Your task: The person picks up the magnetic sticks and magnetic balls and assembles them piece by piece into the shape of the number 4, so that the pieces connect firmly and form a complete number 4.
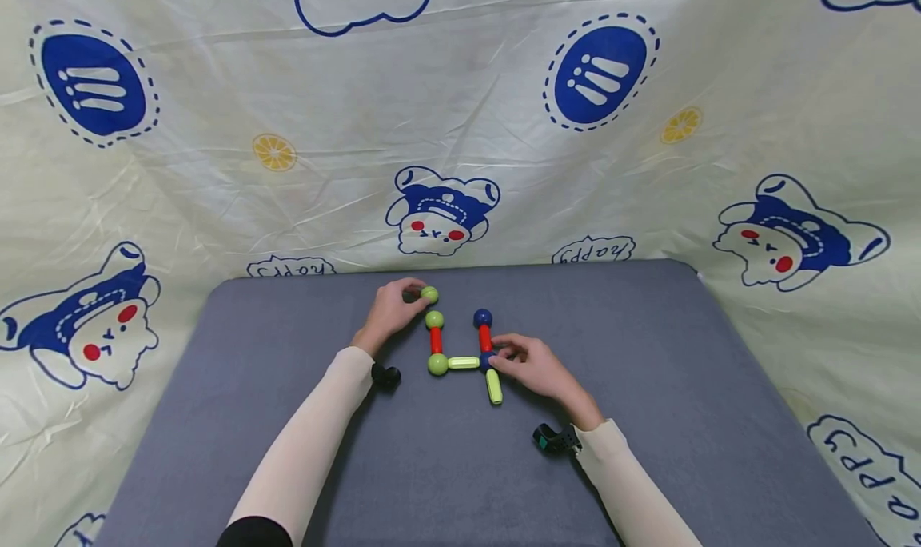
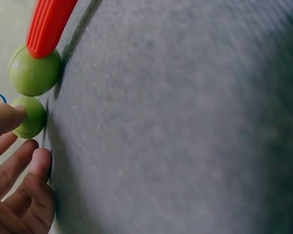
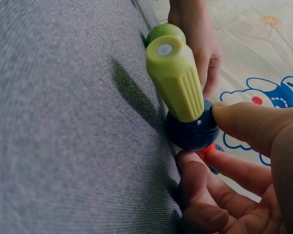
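Observation:
My left hand [image 1: 392, 311] pinches a loose green ball [image 1: 429, 294] between thumb and fingers near the table's back. In the left wrist view, that ball [image 2: 32, 118] is right beside another green ball [image 2: 35, 71] on a red rod's end. My right hand [image 1: 532, 363] grips a dark blue ball [image 3: 193, 129] by thumb and fingers. From it a red rod [image 1: 485, 339] runs to a far blue ball [image 1: 483, 317]. One yellow-green rod [image 1: 464, 363] joins it to a green corner ball [image 1: 437, 364]; another yellow-green rod [image 1: 493, 389] points toward me, its end free.
The grey table [image 1: 446, 475] lies under the U-shaped ball-and-rod frame. A pale printed cloth [image 1: 460, 99] hangs behind the table's back edge. Black wrist cameras sit on both wrists, the left camera [image 1: 386, 377] close over the table.

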`<state>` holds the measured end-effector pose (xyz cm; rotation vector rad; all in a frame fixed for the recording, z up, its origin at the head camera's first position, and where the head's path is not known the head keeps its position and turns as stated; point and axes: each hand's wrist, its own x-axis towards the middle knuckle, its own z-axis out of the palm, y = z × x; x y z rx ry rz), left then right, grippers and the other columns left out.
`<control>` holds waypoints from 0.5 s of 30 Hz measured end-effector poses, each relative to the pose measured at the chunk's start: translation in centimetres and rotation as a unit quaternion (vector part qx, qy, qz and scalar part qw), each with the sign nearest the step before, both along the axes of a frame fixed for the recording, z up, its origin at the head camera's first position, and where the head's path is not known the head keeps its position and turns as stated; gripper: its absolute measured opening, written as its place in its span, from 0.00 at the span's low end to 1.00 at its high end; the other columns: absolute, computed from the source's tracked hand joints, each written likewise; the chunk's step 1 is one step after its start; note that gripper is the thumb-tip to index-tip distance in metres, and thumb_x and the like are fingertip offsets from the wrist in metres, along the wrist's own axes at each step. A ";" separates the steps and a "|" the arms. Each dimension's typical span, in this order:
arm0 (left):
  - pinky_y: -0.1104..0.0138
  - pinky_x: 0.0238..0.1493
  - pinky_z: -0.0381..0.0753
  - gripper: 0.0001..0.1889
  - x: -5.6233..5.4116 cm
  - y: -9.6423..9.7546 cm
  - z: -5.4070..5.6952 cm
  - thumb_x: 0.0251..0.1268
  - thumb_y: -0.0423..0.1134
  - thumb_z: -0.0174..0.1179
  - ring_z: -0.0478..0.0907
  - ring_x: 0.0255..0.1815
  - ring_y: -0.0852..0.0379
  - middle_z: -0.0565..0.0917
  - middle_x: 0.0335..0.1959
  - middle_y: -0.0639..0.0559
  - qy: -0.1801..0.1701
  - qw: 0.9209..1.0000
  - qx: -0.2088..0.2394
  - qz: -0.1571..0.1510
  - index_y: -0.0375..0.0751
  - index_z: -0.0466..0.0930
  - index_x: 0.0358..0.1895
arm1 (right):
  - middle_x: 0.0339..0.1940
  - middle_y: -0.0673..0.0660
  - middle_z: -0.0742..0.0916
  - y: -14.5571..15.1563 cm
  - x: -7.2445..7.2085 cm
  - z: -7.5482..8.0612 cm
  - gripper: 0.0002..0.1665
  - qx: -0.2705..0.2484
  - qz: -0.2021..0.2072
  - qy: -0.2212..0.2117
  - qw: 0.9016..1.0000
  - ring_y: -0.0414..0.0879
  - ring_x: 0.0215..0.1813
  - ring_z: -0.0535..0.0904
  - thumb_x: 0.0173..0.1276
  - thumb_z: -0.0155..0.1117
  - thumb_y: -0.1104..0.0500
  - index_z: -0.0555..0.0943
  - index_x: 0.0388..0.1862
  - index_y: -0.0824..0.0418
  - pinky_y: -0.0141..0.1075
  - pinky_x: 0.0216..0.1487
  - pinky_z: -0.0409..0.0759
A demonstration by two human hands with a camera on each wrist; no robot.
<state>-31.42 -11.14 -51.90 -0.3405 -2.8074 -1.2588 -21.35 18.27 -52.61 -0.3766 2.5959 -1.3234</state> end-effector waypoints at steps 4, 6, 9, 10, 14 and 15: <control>0.51 0.64 0.76 0.18 0.4 -0.6 0.0 0.66 0.42 0.69 0.82 0.57 0.45 0.88 0.52 0.42 -0.002 1.000 0.014 0.012 0.39 0.84 0.56 | 0.44 0.55 0.88 -0.1 0.1 -0.1 0.27 -0.001 0.005 0.000 1.000 0.43 0.31 0.77 0.72 0.69 0.49 0.80 0.65 0.60 0.33 0.34 0.73; 0.50 0.65 0.75 0.19 0.5 -0.8 -0.1 0.66 0.42 0.70 0.82 0.58 0.44 0.88 0.53 0.42 -0.004 1.000 0.018 0.012 0.39 0.84 0.57 | 0.45 0.55 0.88 -0.2 0.1 -0.1 0.27 -0.002 0.008 -0.003 1.000 0.42 0.31 0.77 0.72 0.69 0.49 0.80 0.65 0.60 0.33 0.34 0.73; 0.50 0.67 0.74 0.20 0.4 -1.0 -0.2 0.67 0.43 0.69 0.81 0.61 0.45 0.87 0.55 0.43 -0.004 1.000 0.013 -0.002 0.41 0.83 0.60 | 0.45 0.56 0.88 -0.2 0.1 0.0 0.28 -0.005 0.010 -0.007 1.000 0.42 0.30 0.76 0.72 0.69 0.49 0.80 0.65 0.60 0.32 0.34 0.73; 0.50 0.67 0.74 0.20 0.4 -0.9 -0.2 0.67 0.43 0.69 0.81 0.61 0.45 0.87 0.55 0.43 -0.003 1.000 0.009 -0.008 0.41 0.84 0.60 | 0.45 0.56 0.88 -0.2 0.1 0.0 0.27 -0.007 0.008 -0.008 1.000 0.42 0.30 0.76 0.72 0.69 0.49 0.80 0.65 0.60 0.32 0.34 0.72; 0.50 0.67 0.74 0.17 0.2 -0.8 -0.1 0.68 0.43 0.69 0.81 0.61 0.45 0.88 0.54 0.44 -0.004 1.000 0.005 -0.018 0.43 0.85 0.58 | 0.44 0.56 0.88 -0.1 0.2 0.3 0.27 -0.011 0.003 -0.007 1.000 0.44 0.30 0.76 0.72 0.70 0.50 0.81 0.65 0.60 0.33 0.33 0.72; 0.50 0.67 0.75 0.17 0.2 -0.7 -0.1 0.68 0.43 0.69 0.82 0.60 0.45 0.88 0.53 0.44 -0.003 1.000 0.005 -0.016 0.43 0.85 0.57 | 0.44 0.56 0.88 0.0 0.1 0.3 0.26 -0.010 0.002 -0.006 1.000 0.44 0.30 0.76 0.72 0.70 0.50 0.81 0.64 0.60 0.33 0.33 0.71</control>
